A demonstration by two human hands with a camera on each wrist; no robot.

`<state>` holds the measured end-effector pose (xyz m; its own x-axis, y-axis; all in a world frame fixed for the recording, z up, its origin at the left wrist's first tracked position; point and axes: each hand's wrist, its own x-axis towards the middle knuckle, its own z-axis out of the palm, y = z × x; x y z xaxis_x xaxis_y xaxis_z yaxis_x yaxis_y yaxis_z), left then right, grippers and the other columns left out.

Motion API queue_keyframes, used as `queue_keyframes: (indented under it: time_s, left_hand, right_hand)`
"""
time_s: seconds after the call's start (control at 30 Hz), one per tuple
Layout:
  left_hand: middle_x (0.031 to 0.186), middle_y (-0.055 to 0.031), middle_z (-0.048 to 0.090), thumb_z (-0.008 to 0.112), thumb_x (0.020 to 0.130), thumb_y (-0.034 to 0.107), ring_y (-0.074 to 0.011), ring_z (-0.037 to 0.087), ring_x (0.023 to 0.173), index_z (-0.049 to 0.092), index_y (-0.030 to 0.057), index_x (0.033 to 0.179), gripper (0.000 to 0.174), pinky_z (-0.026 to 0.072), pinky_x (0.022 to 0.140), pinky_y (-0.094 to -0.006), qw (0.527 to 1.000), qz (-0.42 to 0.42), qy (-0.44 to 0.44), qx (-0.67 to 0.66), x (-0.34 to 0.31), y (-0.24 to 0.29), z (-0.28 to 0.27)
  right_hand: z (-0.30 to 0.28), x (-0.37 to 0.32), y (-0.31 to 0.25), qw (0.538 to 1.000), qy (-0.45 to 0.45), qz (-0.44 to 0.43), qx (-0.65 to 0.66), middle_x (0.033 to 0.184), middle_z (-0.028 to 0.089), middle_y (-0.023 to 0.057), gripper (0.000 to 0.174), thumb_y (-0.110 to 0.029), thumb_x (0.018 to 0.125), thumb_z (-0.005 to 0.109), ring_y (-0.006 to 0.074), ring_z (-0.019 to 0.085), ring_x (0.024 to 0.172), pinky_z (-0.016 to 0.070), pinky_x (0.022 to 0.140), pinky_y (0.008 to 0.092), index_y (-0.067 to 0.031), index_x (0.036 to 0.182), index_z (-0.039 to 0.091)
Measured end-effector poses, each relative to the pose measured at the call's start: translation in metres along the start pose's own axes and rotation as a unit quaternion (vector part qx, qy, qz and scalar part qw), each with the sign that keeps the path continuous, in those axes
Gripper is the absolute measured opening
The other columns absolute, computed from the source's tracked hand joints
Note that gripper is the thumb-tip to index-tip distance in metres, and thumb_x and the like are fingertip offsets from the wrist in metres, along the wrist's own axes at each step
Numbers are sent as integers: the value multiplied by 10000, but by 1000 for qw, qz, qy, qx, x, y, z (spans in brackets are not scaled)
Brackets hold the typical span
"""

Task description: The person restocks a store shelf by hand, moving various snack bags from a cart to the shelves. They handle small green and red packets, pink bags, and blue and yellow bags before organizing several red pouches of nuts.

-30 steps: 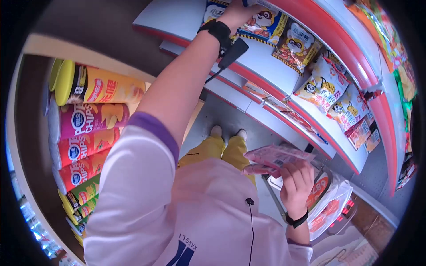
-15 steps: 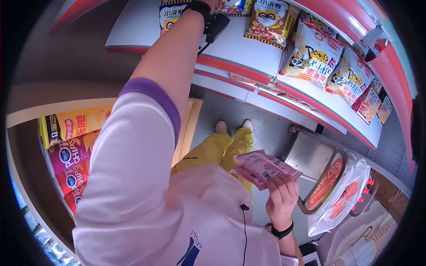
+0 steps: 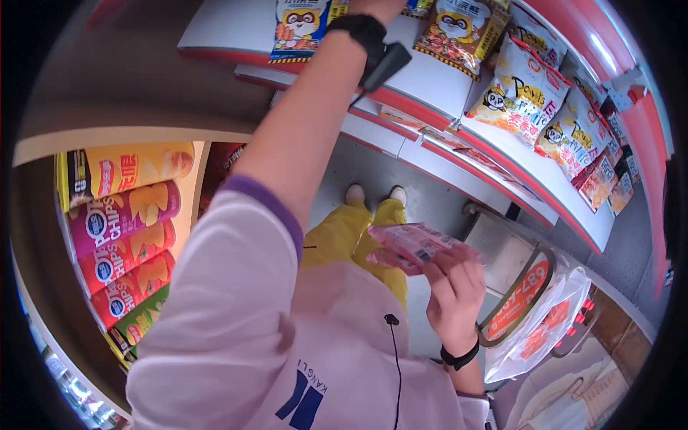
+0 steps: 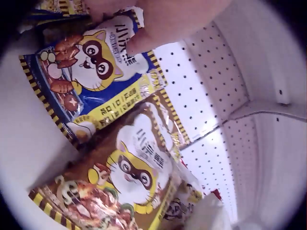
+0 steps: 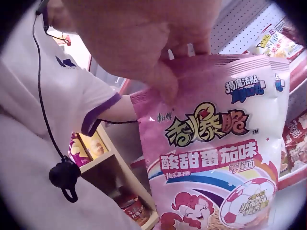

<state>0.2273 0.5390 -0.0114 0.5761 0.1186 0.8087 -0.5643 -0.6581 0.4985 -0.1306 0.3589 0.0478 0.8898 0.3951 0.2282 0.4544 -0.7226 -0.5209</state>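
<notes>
At the top edge of the head view my left hand [image 3: 380, 8] reaches over a shelf, its fingers out of frame. In the left wrist view the left hand [image 4: 168, 21] pinches the top of a blue snack bag [image 4: 98, 67], thumb on its front. A brown snack bag [image 4: 136, 175] lies beside it. Low in front of the body, my right hand [image 3: 457, 290] holds pink snack bags [image 3: 412, 242] by one end. Up close, the right hand [image 5: 144, 43] has its thumb across the top of a pink bag [image 5: 206, 139], with another bag behind.
White and yellow snack bags [image 3: 519, 93] stand along the red-edged shelf [image 3: 416, 104]. Chip cans [image 3: 132, 208] fill a rack at the left. A metal-framed stool [image 3: 494, 251] and a white plastic bag [image 3: 548, 337] are at the lower right.
The head view has shifted over the shelf and cans. My left hand is still over the shelf's snack bags, and my right hand keeps hold of the pink bags, now tilted differently.
</notes>
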Motion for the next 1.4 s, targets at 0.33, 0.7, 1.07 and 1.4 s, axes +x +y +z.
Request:
queue_keyframes:
  time_s: [0.33,0.7,1.07,1.4]
  left_hand:
    - [849,-105,627,595,800,46,-183,619,754,571,39,1002,204,482,662,-283,951,-296,-62,-57,-107,29,-176]
    - [841,-52,618,545,858,27,-109,604,780,560,27,1004,146,480,708,-239,802,-546,-179,-164,-254,58,-270]
    - [924,-54,609,532,847,3,-119,598,820,554,32,1030,186,478,720,-231,837,-513,-123,-144,-222,32,-266]
    - [1306,-213,306,683,733,78,-332,416,1157,281,49,1314,707,419,893,-336,953,-273,-115,64,-114,23,-204]
  right_hand:
    - [-24,148,5,994,90,-49,29,802,556,153,170,129,706,496,313,564,768,453,680,336,21,833,532]
    - [21,330,88,994,-31,-102,-28,826,578,83,169,-37,807,558,144,546,779,437,733,273,-26,974,537]
    - [48,394,104,975,-41,-172,-131,831,581,70,174,-128,820,591,189,555,763,446,683,318,-70,983,573]
    - [52,350,158,970,213,-97,-63,943,629,132,340,-233,781,665,236,617,850,467,721,341,-30,1041,582]
